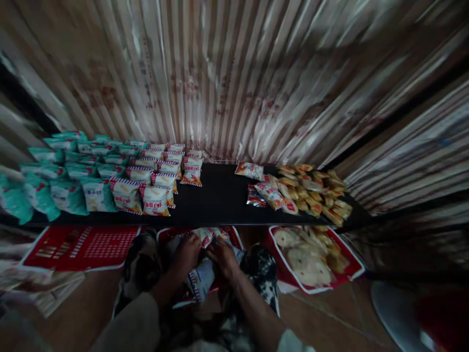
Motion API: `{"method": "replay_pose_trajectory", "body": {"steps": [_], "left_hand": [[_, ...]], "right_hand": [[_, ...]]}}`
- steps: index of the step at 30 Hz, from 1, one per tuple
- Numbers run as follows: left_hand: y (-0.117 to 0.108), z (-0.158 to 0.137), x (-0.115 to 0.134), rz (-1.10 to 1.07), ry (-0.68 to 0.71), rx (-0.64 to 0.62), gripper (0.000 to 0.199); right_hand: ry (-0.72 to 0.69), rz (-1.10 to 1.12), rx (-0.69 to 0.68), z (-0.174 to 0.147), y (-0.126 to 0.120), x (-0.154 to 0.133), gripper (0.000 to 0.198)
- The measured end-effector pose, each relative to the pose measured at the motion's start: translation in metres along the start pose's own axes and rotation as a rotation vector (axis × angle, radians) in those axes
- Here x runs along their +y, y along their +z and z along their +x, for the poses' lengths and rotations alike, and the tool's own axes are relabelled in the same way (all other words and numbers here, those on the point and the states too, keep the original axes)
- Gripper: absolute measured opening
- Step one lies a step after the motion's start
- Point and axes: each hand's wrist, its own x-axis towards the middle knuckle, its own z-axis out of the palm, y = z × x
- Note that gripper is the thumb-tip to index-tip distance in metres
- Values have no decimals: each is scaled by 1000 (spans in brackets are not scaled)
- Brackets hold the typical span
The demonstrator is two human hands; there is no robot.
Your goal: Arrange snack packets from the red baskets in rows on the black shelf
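Note:
Both of my hands are low in the middle of the head view, over a red basket (pixel 235 237) between my knees. My left hand (pixel 189 252) has its fingers closed at the left end of a white and red snack bag (pixel 208 234). At that bag's right end, my right hand (pixel 223 254) is closed with fingers bent; blur hides the exact grip. Under my hands lies a bluish-white bag with a striped edge (pixel 202 278), inside the basket. Standing bags with red print (pixel 156 199) line the black shelf (pixel 216 195) ahead.
Teal snack bags (pixel 68 195) stand in rows at the shelf's left. Loose bags (pixel 270 194) and small yellow packets (pixel 311 193) lie on its right. A red basket of flat pale packs (pixel 308 264) sits at right, a red perforated basket (pixel 98 247) at left. Striped sheeting (pixel 227 83) hangs behind.

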Motion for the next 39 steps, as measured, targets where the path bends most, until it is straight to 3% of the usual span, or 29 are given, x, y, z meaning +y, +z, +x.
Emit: {"method": "replay_pose_trajectory", "body": {"steps": [6,10,13,18,24,27,30,35,39], "left_hand": [[-28,-23,4,13,197,65,27],[-46,-30,2,-36,284,75,30],[-69,-31,4,-132,288,15,31],[-117,-35,21,-292,354,-71,29],[-151,-35,40,-353,314,-112,25],[-153,-30,42,-370,263,-47,31],[-145,-23,39,-391,201,95,38],[-120,-17,31,-437,-30,285,36],[-106,-16,35,-341,20,316,36]], "right_hand": [[-35,74,33,-21,-6,-14,49],[26,83,12,-29,-19,-27,40],[103,45,-119,-36,-29,-39,37],[162,-109,-451,-48,-35,-57,54],[58,-275,-594,-58,-31,-65,43],[34,-324,-659,-65,-21,-70,44],[-11,-310,-660,-67,-7,-78,43],[-132,-226,-529,-54,14,-89,45],[-225,-183,-409,-36,33,-91,46]]}}
